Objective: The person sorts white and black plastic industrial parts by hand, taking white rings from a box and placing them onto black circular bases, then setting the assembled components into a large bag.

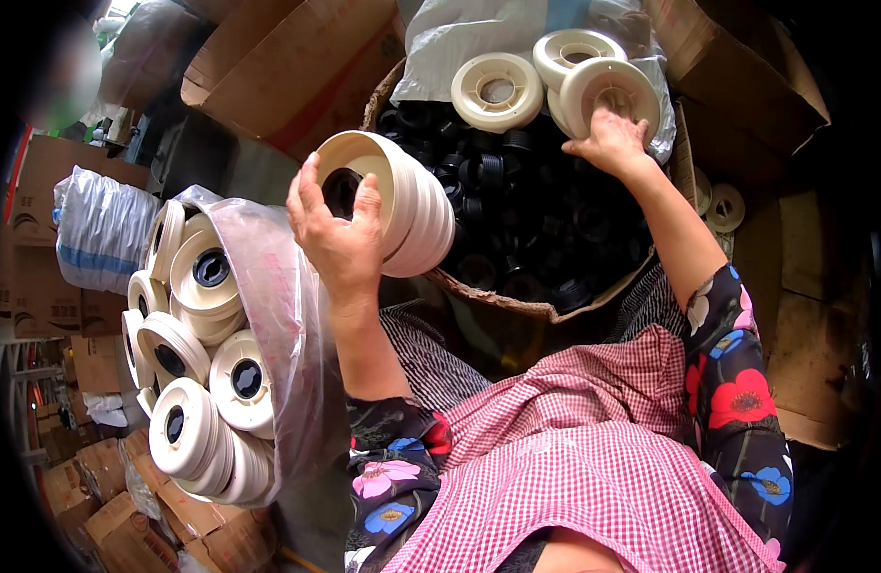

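Note:
My left hand point(340, 234) grips the near end of a stack of cream plastic rings point(419, 215), thumb at the rim and fingers on the outer side. The stack lies tilted on its side over the edge of a bin. At the upper right, my right hand point(614, 143) has its fingers in the centre of a single cream plastic ring point(582, 94), closed on it; the fingertips are partly hidden. Beneath and behind that ring is another cream ring point(566, 45), with a separate ring point(498, 113) to its left. Many black plastic threaded fittings point(541, 205) fill the bin below.
A cardboard rim point(555, 313) encircles the black fittings. To the left stands a clear plastic bag point(288, 315) of stacked cream rings point(188, 435) with black centres. Cardboard boxes point(288, 67) rise behind and at the right. A wrapped white bundle point(106, 229) sits far left.

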A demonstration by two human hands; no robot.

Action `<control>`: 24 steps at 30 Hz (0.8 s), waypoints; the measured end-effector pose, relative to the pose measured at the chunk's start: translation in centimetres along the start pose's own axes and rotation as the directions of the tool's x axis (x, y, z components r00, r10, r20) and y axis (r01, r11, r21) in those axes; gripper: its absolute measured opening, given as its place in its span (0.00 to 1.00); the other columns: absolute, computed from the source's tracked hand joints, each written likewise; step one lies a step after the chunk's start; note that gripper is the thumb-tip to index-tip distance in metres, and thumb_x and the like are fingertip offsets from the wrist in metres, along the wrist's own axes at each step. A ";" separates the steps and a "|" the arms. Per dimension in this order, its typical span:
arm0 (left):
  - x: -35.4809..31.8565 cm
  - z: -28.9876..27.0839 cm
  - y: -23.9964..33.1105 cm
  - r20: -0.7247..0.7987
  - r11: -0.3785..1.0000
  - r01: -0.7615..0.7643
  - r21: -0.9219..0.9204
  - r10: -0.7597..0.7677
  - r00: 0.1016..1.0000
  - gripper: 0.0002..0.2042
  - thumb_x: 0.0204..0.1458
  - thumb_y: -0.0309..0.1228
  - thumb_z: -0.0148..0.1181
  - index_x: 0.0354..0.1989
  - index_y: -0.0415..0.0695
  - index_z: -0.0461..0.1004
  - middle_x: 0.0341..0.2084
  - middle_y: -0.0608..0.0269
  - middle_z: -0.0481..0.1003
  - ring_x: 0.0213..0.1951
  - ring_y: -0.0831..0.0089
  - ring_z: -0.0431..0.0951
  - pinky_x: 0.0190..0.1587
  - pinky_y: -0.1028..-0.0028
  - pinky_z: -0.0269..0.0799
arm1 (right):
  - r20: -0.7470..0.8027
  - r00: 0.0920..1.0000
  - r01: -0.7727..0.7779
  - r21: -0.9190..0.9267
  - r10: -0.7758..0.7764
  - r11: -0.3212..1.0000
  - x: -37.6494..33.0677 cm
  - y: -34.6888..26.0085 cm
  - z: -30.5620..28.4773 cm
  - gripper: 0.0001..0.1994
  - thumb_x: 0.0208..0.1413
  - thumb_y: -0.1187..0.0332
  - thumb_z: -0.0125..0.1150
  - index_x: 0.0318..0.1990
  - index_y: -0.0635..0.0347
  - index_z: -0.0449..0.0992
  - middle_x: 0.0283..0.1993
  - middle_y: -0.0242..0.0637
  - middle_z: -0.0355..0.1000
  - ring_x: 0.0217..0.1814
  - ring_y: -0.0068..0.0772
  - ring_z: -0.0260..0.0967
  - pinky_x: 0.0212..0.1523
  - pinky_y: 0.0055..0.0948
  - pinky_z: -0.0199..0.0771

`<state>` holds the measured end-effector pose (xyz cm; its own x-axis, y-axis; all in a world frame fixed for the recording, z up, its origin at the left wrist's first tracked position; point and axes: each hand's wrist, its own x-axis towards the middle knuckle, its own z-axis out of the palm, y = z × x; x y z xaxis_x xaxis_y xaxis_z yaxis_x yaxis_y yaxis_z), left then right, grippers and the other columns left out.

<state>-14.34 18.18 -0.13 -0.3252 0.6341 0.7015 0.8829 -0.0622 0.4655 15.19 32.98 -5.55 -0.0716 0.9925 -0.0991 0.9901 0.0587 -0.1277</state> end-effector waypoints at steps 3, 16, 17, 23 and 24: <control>-1.9 1.7 3.4 -0.029 0.960 -0.216 -0.181 0.215 0.976 0.17 0.46 0.29 0.64 0.45 0.40 0.72 0.44 0.51 0.73 0.46 0.55 0.73 0.50 0.61 0.69 | -0.132 0.990 -0.041 0.041 0.047 0.998 0.5 1.1 0.3 0.36 0.42 0.49 0.64 0.53 0.68 0.65 0.51 0.51 0.72 0.57 0.52 0.66 0.58 0.55 0.53; -14.6 17.4 0.7 0.727 0.931 -0.331 0.154 0.120 0.676 0.09 0.40 0.27 0.61 0.32 0.45 0.73 0.37 0.58 0.68 0.41 0.60 0.70 0.41 0.64 0.69 | -0.457 0.867 0.498 0.774 -0.199 0.390 -3.5 -1.6 -0.6 0.26 0.46 0.54 0.65 0.47 0.67 0.73 0.39 0.42 0.75 0.40 0.32 0.74 0.42 0.29 0.74; -14.5 17.4 0.5 0.730 0.934 -0.329 0.142 0.126 0.672 0.08 0.40 0.27 0.61 0.32 0.45 0.73 0.37 0.58 0.68 0.41 0.60 0.70 0.41 0.64 0.69 | -0.409 0.888 0.458 0.831 -0.212 0.316 -3.8 -1.7 -0.9 0.26 0.47 0.55 0.64 0.47 0.67 0.73 0.38 0.40 0.75 0.40 0.29 0.73 0.42 0.27 0.73; -10.5 12.8 4.9 0.724 0.963 0.151 -0.222 0.059 0.687 0.09 0.47 0.29 0.64 0.33 0.41 0.71 0.27 0.56 0.70 0.32 0.62 0.75 0.35 0.64 0.70 | -0.277 0.924 0.350 0.890 -0.263 0.292 -4.6 -0.1 -2.3 0.25 0.48 0.55 0.63 0.47 0.69 0.73 0.40 0.36 0.73 0.43 0.23 0.69 0.45 0.24 0.70; -9.5 12.2 5.2 0.675 0.917 0.253 -0.307 0.023 0.737 0.09 0.48 0.29 0.63 0.34 0.40 0.71 0.27 0.58 0.69 0.32 0.65 0.75 0.35 0.66 0.70 | -0.280 0.919 0.361 0.882 -0.279 0.303 -4.6 -0.1 -2.4 0.25 0.49 0.56 0.63 0.47 0.69 0.73 0.41 0.36 0.73 0.44 0.23 0.69 0.46 0.24 0.69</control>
<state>-2.59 21.21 -10.95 0.0091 0.9865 0.1634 0.6237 -0.1333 0.7703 15.68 28.67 -2.69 -0.3086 0.9252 0.2207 0.1671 0.2812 -0.9450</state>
